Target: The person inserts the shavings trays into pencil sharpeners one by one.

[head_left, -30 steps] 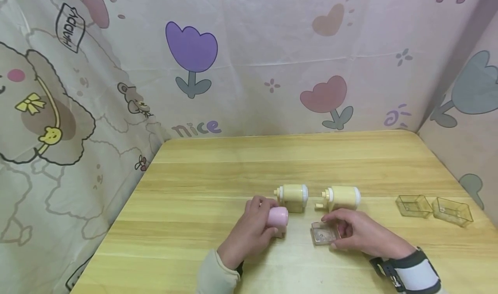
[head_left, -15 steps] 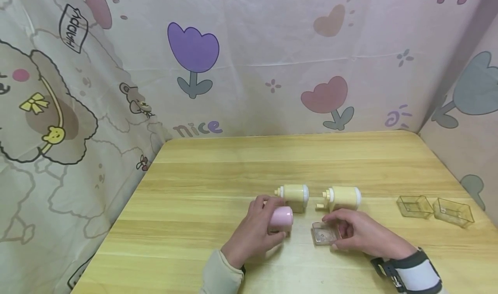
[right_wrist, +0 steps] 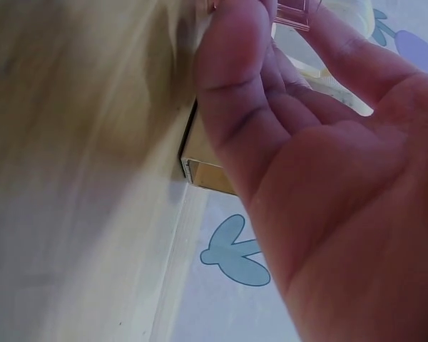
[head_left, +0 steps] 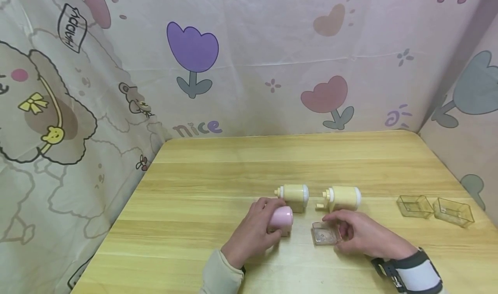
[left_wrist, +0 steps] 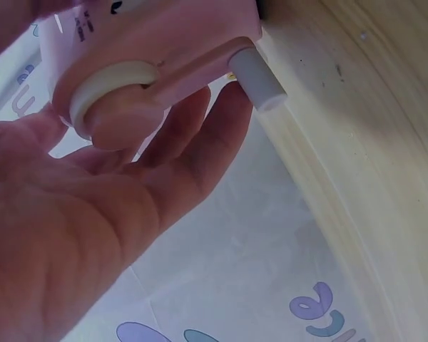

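Slippage may be the likeliest trouble: the clear tray is pinched at its right end alone by the fingers of the right hand, so it could be tipped or dropped if lifted unevenly. Just left of it, the pink sharpener is grasped by the curled fingers of the left hand; whether it is fully borne by the counter cannot be told. Its crank could be snagged on the hand if the body is rolled. Behind, two yellow sharpeners could be nudged if either hand is pushed forward.

The clear tray is see-through, shallow, faintly tinted. The pink sharpener is smooth and rounded, marked with small dark print; its crank is tipped with a pale knob. A similar boxy form is seen in two yellow trays, well apart to the right.
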Demonstrator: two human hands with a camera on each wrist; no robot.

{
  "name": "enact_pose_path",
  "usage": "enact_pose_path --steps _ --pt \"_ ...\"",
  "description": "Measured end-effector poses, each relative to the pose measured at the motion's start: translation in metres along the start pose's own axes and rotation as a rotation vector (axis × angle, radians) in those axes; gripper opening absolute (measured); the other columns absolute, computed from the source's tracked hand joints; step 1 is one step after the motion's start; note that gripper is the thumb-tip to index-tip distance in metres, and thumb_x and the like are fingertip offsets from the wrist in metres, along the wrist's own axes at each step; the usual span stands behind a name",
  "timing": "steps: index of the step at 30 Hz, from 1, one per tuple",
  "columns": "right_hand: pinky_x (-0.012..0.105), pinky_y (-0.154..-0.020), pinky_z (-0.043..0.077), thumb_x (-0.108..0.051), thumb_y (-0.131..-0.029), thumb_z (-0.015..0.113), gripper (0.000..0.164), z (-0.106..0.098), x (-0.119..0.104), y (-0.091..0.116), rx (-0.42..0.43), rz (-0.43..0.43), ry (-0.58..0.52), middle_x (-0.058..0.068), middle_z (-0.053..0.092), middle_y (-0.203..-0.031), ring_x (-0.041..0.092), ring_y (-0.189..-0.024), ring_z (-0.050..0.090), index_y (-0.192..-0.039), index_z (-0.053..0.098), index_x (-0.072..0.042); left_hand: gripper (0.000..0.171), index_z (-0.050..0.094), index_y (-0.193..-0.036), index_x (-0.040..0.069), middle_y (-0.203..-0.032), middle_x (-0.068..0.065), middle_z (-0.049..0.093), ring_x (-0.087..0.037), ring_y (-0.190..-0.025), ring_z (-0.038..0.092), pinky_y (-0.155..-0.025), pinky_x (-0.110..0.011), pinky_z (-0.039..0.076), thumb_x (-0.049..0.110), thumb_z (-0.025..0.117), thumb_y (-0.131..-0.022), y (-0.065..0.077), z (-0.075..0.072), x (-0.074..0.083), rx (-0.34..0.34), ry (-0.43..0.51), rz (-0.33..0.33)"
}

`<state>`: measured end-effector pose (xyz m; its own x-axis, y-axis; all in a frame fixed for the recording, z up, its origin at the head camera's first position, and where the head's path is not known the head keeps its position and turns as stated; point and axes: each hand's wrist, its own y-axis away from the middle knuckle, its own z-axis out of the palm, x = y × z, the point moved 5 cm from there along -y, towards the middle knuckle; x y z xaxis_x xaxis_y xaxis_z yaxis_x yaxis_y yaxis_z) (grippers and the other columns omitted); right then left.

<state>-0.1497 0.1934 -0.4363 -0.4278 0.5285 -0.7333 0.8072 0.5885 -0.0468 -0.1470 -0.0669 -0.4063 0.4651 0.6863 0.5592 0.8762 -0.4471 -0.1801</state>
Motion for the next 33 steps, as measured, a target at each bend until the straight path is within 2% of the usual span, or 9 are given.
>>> enact_pose_path --steps 4,9,17,27,33 --pt "0.026 -0.060 0.049 -0.013 -0.068 0.077 0.061 -0.0008 -0.0004 -0.0002 -0.006 -0.009 -0.011 -0.002 0.054 -0.084 0.009 -0.073 0.052 -0.125 0.056 -0.012 0.064 0.045 -0.136 0.036 -0.126 0.002 0.049 -0.016 -0.109 0.046 -0.084 -0.034 0.047 0.021 0.072 -0.079 -0.0006 -0.0004 0.0016 -0.006 -0.013 0.009" --pt "0.027 -0.060 0.049 -0.013 -0.067 0.077 0.062 -0.0014 -0.0005 -0.0014 -0.005 0.023 -0.010 -0.003 0.055 -0.084 0.009 -0.072 0.053 -0.125 0.056 -0.011 0.062 0.048 -0.135 0.036 -0.126 0.004 0.052 -0.015 -0.108 0.046 -0.087 -0.035 0.047 0.016 0.069 -0.080 -0.0008 -0.0008 0.0032 -0.014 -0.021 0.030" --pt "0.028 -0.060 0.050 -0.007 -0.066 0.073 0.060 -0.0022 -0.0021 -0.0019 -0.004 0.029 -0.025 -0.001 0.057 -0.087 0.010 -0.074 0.054 -0.124 0.056 -0.008 0.062 0.049 -0.135 0.033 -0.128 0.005 0.053 -0.016 -0.110 0.048 -0.092 -0.038 0.046 0.015 0.071 -0.080 -0.0018 0.0001 0.0039 -0.029 -0.010 0.046" --pt "0.027 -0.060 0.050 -0.008 -0.068 0.075 0.058 -0.0022 -0.0031 -0.0022 0.011 0.002 -0.038 -0.001 0.056 -0.088 0.010 -0.075 0.054 -0.123 0.057 -0.010 0.062 0.049 -0.136 0.030 -0.129 0.004 0.053 -0.016 -0.112 0.048 -0.092 -0.037 0.046 0.016 0.072 -0.081 -0.0003 0.0015 0.0043 -0.026 -0.009 0.050" --pt "0.027 -0.062 0.050 -0.012 -0.069 0.076 0.058 -0.0014 -0.0024 -0.0024 0.010 0.027 -0.023 -0.001 0.057 -0.089 0.009 -0.076 0.054 -0.124 0.057 -0.010 0.062 0.050 -0.136 0.027 -0.127 0.003 0.053 -0.015 -0.108 0.048 -0.089 -0.032 0.047 0.016 0.073 -0.080 0.0001 0.0016 0.0043 -0.021 -0.017 0.060"
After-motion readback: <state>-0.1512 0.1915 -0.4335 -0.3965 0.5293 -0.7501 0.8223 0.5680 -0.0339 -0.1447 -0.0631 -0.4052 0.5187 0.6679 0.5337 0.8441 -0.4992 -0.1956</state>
